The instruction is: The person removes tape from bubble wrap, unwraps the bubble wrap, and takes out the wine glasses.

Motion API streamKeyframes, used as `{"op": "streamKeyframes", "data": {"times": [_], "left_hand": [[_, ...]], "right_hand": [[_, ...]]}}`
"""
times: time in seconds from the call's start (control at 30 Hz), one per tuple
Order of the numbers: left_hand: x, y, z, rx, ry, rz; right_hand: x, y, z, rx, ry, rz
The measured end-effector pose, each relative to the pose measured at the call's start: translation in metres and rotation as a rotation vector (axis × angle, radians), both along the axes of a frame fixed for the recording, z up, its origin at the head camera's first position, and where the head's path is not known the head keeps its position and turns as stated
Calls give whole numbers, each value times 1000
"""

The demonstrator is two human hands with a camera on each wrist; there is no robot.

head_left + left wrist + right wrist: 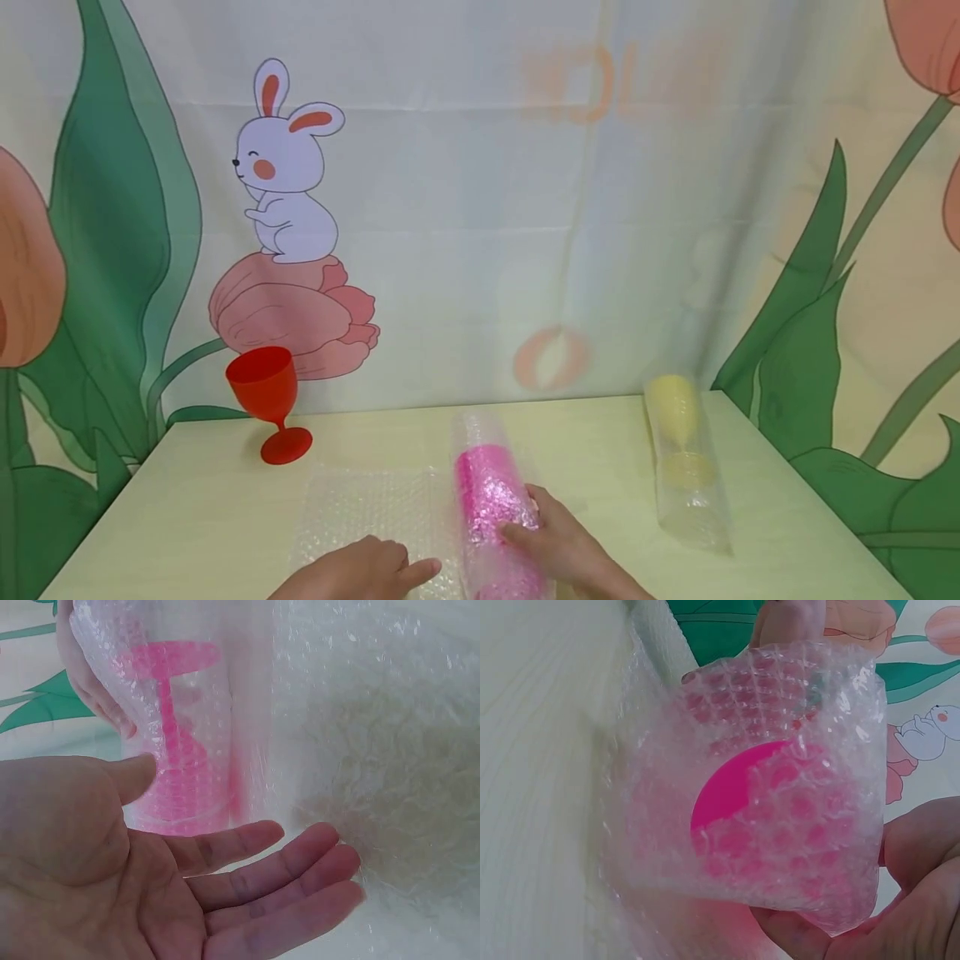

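A red goblet stands at the back left of the surface; a wrapped yellow goblet rests well right of the hands. Flat bubble wrap spreads beneath the left hand, its fingers loosely extended. Just right of it, the right hand grips a bubble-wrapped pink goblet.

A person's left hand was bare at near left, creases crossed its palm, finer lines marked the finger joints, the fingertips were smoothly rounded, the right hand and forearm at near right were likewise bare.
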State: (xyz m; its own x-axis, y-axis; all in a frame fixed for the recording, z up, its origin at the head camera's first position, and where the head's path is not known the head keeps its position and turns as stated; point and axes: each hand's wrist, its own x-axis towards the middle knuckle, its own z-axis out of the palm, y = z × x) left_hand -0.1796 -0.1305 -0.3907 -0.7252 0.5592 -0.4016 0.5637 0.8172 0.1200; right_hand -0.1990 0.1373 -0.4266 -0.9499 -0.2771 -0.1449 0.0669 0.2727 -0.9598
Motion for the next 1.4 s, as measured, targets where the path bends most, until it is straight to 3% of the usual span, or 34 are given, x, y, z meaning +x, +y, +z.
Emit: {"op": "streamKeyframes", "data": {"times": [0.27, 0.4, 0.63, 0.7, 0.83, 0.9, 1.03, 1.23, 1.4], "left_hand": [[-2, 8, -5, 33, -90, 188], [-2, 10, -2, 44, -117, 241], [-2, 13, 3, 74, -115, 235], [-2, 18, 3, 112, -150, 315], [-4, 28, 0, 204, -231, 564], [-5, 31, -1, 227, -243, 629], [-6, 33, -3, 242, -251, 656], [-6, 40, -5, 236, -233, 697], [-5, 44, -10, 210, -174, 698]], "right_hand": [[2, -3, -4, -60, -19, 22], [3, -2, -5, -89, -19, 56], [4, -1, -8, -136, -66, 92], [4, -3, -8, -144, -86, 80], [3, -7, -9, -108, -99, 30], [3, -9, -9, -66, -86, 7], [4, -12, -11, -7, -58, -21], [6, -12, -14, -97, -94, -3], [6, -10, -15, -71, -89, 44]]}}
